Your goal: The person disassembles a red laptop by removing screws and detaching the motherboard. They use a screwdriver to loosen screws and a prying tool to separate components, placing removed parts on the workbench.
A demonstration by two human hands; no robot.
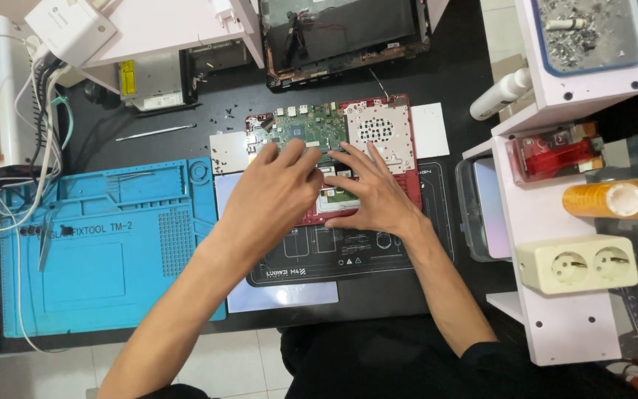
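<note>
An opened red laptop base lies on a black work mat, with a green circuit board and a perforated silver plate showing inside. My left hand lies flat on the base, its fingertips on the circuit board's lower edge. My right hand is spread beside it, fingers pressing on the middle of the base just below the silver plate. Neither hand grips anything. Both hands hide the base's lower half.
A blue silicone repair mat lies left, with tweezers on it. A thin metal spudger and scattered small screws lie behind it. A detached laptop lid sits at back. White shelves at right hold a power socket, a tape roll and a white bottle.
</note>
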